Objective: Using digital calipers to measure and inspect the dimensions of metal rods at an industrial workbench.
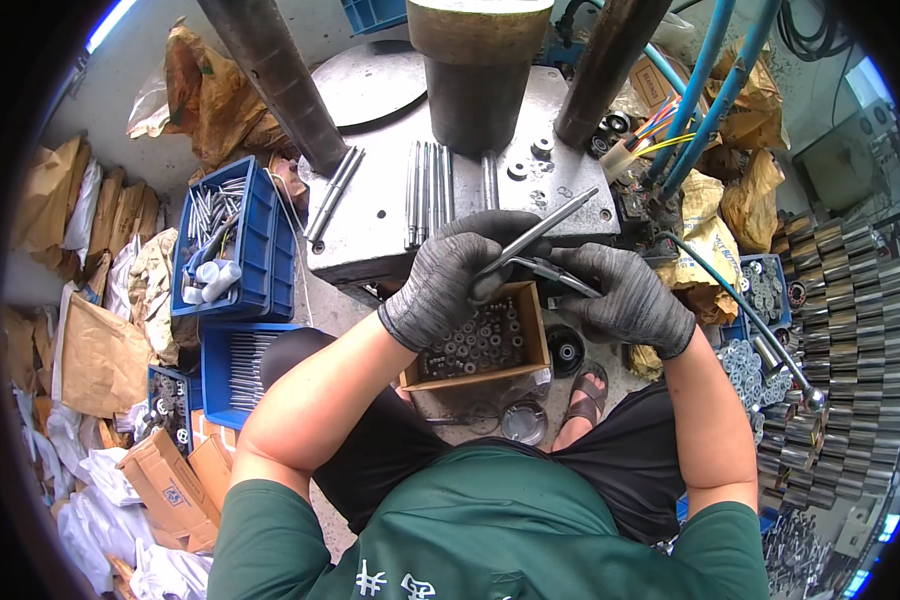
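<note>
Rod (pixel 545 228): grey metal, at frame centre, tilted up toward the upper right, above the box (pixel 530 330).
Left hand (pixel 460 275): grey glove, fingers curled tight around the rod's lower end.
Right hand (pixel 625 295): grey glove, fingers closed on a second dark, slim piece (pixel 560 275) just beneath the rod; what kind of piece it is cannot be told. The two hands are near each other, fingertips almost meeting.
Box: brown cardboard, directly below the hands, holds small metal rings.
Plate (pixel 390 215): steel, just above the hands, with more rods (pixel 428 190) lying on it in a row.
Crate (pixel 260 250): blue, left of centre, filled with rods.
Stacked gears (pixel 840 330): right edge of frame.
Paper bags (pixel 100 340): brown, along the left edge.
</note>
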A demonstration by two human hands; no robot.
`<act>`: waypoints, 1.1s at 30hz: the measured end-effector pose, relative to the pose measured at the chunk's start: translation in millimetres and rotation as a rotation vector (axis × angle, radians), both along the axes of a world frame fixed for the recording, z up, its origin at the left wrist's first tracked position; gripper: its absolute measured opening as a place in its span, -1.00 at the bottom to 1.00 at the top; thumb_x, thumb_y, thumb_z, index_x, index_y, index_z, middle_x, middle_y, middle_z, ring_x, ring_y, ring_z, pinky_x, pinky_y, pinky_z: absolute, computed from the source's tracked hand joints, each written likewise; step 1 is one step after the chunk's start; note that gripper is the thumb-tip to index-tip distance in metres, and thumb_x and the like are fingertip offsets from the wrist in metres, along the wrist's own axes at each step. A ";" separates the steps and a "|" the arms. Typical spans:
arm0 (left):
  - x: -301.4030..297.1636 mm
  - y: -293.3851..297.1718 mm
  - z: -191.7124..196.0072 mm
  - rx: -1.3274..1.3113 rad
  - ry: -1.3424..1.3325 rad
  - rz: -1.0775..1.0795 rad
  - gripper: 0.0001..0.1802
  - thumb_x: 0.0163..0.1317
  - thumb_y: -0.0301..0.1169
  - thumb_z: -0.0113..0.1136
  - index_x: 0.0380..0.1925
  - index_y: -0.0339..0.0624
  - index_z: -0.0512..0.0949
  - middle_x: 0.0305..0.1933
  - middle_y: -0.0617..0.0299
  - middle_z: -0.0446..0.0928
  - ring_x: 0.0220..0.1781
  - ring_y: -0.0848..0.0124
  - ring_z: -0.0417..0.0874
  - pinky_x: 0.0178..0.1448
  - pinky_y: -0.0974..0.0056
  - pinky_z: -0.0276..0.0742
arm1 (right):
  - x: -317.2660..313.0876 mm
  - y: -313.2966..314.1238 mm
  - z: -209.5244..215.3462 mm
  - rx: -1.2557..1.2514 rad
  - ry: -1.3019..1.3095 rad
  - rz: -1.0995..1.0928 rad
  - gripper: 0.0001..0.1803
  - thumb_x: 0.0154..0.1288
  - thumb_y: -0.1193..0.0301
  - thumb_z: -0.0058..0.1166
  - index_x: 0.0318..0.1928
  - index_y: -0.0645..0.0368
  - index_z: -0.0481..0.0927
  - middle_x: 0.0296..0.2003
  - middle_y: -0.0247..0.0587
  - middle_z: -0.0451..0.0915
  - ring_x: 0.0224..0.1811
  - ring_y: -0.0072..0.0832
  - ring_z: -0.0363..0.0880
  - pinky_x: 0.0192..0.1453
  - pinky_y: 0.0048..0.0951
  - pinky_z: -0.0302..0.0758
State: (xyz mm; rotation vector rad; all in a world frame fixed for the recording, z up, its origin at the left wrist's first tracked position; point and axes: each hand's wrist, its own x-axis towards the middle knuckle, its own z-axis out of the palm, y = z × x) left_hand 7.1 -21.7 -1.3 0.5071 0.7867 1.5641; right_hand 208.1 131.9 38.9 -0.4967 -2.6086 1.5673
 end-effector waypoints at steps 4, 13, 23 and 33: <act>-1.3 1.2 -5.4 0.050 -0.044 0.009 -0.43 0.29 -0.51 -0.04 0.31 -0.49 0.39 -0.01 -0.11 0.68 -0.65 0.61 0.38 -0.52 0.50 0.38 | -3.0 5.8 -13.1 0.088 0.119 0.031 -0.47 0.24 0.54 0.30 0.25 0.29 0.59 0.00 -0.07 0.75 0.02 -0.54 0.70 0.12 -0.41 0.64; -1.3 4.0 -10.3 0.107 -0.122 0.018 -0.42 0.35 -0.43 0.07 0.34 -0.47 0.37 -0.06 -0.10 0.68 -0.67 0.58 0.38 -0.50 0.50 0.39 | 3.3 3.7 -4.8 -0.078 0.084 0.073 -0.41 0.25 0.48 0.33 0.30 0.31 0.54 0.02 -0.17 0.70 0.05 -0.45 0.67 0.19 -0.39 0.61; -13.7 5.3 -6.2 0.191 -0.303 0.006 -0.29 0.30 -0.31 0.22 0.40 -0.42 0.33 0.00 -0.10 0.68 -0.59 0.55 0.46 -0.50 0.47 0.46 | 8.5 18.8 -6.2 -0.294 0.033 -0.058 -0.48 0.20 0.48 0.30 0.18 0.29 0.54 -0.16 -0.30 0.64 -0.10 -0.60 0.56 0.03 -0.43 0.57; -17.6 -1.9 -6.6 0.110 -0.250 0.125 -0.30 0.47 -0.44 0.18 0.56 0.11 0.21 0.01 0.16 0.59 -0.19 0.51 0.60 -0.23 0.46 0.56 | -11.4 55.1 -35.2 0.701 0.109 -0.146 -0.56 -0.01 0.59 0.27 -0.02 0.22 0.61 -0.12 0.14 0.65 0.00 0.08 0.61 0.13 -0.04 0.56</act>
